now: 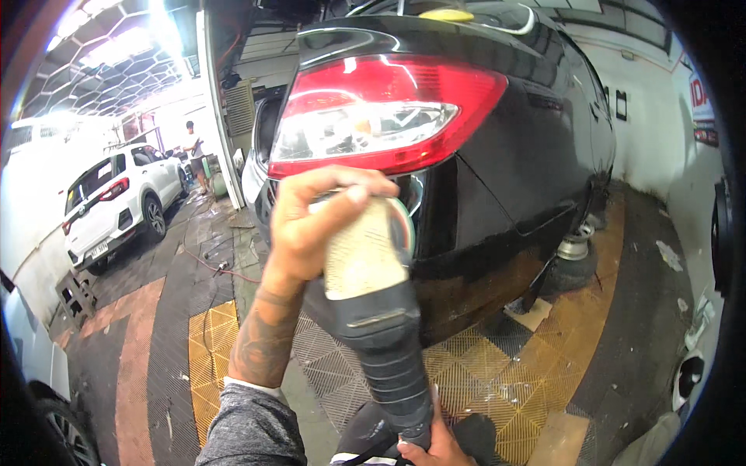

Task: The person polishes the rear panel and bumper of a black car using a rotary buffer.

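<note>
A floor of slatted tiles (140, 353) in black, brick red and yellow spreads beneath everything, with a pale wall (643, 144) rising on the right. A black car (536, 147) takes up the middle and right of the view, its rear corner close to the person. Well off to the left, a white SUV (132, 186) stands with its tail toward the camera, and beyond it another person (193, 147) is on their feet. Beside the black car's lower side sits a dark tyre (571, 276) with a silver rim above it. On the far-right wall a sign (702, 101) carries large red lettering, cut off by the lens edge. The black car's red and clear taillight (466, 89) wraps around its corner. Just below it is a power polisher (373, 307), cream-headed with a black ribbed handle slanting down toward the wearer; its round pad faces the bumper, though whether they touch is hidden. The SUV's licence plate (99, 250) bears small dark characters. The left hand (303, 225) has its grip bent over the top of the polisher's head, thumb laid across it. The right hand (443, 446), partly cropped, has its grip curled around the handle's lower end.
</note>
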`<move>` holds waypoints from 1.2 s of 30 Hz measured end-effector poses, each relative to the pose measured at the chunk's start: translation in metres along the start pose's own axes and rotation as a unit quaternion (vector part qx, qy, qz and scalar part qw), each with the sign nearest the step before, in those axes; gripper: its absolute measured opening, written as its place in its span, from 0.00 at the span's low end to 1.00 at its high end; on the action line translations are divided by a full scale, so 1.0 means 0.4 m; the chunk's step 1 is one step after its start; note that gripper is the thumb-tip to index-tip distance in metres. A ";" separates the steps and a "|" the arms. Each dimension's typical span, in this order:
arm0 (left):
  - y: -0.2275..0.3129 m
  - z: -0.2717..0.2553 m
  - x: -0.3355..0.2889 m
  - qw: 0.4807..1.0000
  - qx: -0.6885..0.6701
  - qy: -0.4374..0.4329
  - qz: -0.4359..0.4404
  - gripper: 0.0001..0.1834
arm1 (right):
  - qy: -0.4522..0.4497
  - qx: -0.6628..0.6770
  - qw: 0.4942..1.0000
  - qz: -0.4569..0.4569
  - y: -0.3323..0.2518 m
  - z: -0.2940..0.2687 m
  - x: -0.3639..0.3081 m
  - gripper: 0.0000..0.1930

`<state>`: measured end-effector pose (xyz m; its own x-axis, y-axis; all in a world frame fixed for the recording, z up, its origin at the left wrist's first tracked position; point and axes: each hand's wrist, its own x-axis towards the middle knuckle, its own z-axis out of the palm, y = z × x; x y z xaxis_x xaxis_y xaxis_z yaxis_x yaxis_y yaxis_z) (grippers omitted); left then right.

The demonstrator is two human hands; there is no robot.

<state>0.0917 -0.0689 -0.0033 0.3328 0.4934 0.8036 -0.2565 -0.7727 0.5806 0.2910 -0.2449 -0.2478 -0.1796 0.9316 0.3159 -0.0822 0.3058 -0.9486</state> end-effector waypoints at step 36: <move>-0.011 -0.006 0.002 0.999 -0.041 0.033 0.000 0.13 | -0.073 -0.081 0.994 0.022 -0.028 -0.032 0.003 0.53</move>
<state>0.0908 -0.0642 -0.0050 0.2726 0.5214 0.8086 -0.3313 -0.7381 0.5877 0.3045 -0.2445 -0.2370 -0.3210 0.9101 0.2620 0.0861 0.3036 -0.9489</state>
